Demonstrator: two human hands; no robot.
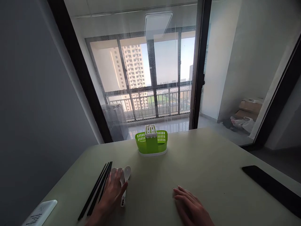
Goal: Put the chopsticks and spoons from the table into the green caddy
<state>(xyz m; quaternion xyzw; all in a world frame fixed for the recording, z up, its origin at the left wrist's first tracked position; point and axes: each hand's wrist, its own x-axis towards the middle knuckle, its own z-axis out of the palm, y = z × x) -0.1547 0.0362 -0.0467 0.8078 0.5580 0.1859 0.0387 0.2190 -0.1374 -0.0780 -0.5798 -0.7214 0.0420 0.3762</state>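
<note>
White spoons [127, 171] are being partly covered on the table [150, 185] by the left hand [112, 192]; whether they are being gripped by its fingers cannot be told. Their long axis is running away from the body, the bowls lying toward the far edge, at and just beyond the fingertips. By the right hand [191, 204], well apart to the right, nothing is being held, its fingers resting loosely extended. Black chopsticks [92, 191] are lying just left of the left hand. Farther off, ahead and rightward of the spoons, a green basket [151, 147] is standing upright.
</note>
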